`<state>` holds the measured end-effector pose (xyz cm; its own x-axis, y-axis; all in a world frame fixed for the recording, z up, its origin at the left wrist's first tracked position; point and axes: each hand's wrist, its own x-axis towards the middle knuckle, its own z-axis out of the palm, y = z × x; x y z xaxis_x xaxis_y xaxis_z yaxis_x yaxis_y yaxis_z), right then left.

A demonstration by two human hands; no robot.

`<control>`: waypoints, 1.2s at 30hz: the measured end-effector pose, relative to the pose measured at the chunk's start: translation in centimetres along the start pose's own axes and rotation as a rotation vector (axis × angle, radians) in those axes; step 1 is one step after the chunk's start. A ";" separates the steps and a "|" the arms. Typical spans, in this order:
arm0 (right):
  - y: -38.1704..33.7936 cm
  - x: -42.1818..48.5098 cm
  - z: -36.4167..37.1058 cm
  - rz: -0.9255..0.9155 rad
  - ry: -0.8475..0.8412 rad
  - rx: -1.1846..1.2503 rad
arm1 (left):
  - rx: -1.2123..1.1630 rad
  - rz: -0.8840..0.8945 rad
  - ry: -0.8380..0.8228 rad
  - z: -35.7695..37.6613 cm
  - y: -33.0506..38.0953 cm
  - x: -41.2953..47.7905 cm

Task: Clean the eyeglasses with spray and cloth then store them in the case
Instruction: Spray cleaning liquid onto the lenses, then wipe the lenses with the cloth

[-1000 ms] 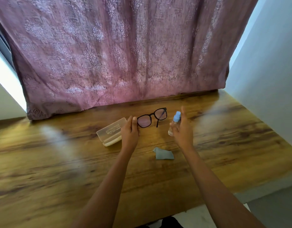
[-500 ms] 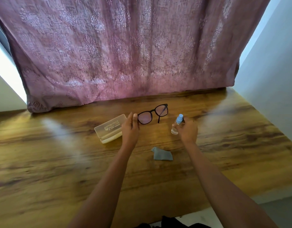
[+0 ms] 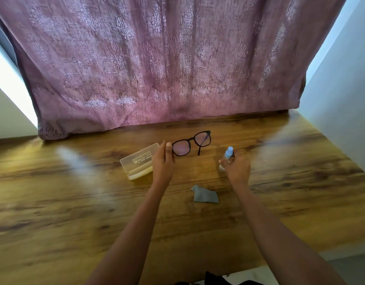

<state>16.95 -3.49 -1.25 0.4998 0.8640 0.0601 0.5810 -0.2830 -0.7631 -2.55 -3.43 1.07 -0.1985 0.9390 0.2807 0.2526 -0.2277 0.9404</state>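
Black-framed eyeglasses (image 3: 191, 143) are held above the wooden table (image 3: 74, 202) by my left hand (image 3: 163, 164), which pinches the left end of the frame. My right hand (image 3: 237, 166) is closed around a small clear spray bottle with a light blue cap (image 3: 228, 152), low over the table to the right of the glasses. A translucent eyeglass case (image 3: 139, 159), shut, lies on the table just left of my left hand. A small grey-blue cloth (image 3: 205, 194) lies crumpled on the table between my forearms.
A mauve patterned curtain (image 3: 167, 68) hangs along the table's far edge. A pale wall (image 3: 342, 89) runs along the right side. The table's near edge lies at the bottom right, with floor below it.
My right hand has lowered with the spray bottle toward the table, and its raised finger has come down. My left hand keeps holding the glasses in much the same place.
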 end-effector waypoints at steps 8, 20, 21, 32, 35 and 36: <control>0.6 -3.1 0.3 -0.074 0.189 -0.002 | -0.045 0.006 -0.004 -1.2 0.1 -1.0; 1.9 -8.1 2.5 -0.374 -0.291 -0.243 | -0.063 0.002 -0.040 -3.5 0.3 -2.8; 2.0 -8.4 2.6 -0.378 -0.310 -0.271 | -0.077 -0.004 -0.038 -3.7 0.2 -2.9; 0.2 -11.5 3.0 -0.203 -0.121 -0.257 | -0.106 -0.023 -0.035 -6.5 0.0 -4.0; -2.4 -12.2 2.3 -0.280 0.111 -0.026 | -0.120 -0.022 -0.032 -7.0 -0.1 -4.0; -3.7 -12.5 1.8 -0.340 0.167 0.044 | -0.119 -0.023 -0.034 -7.1 -0.1 -4.0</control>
<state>7.40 -12.44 -0.30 0.3828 0.8248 0.4162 0.7054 0.0299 -0.7081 -8.54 -9.04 1.20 -0.1704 0.9521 0.2540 0.1335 -0.2331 0.9632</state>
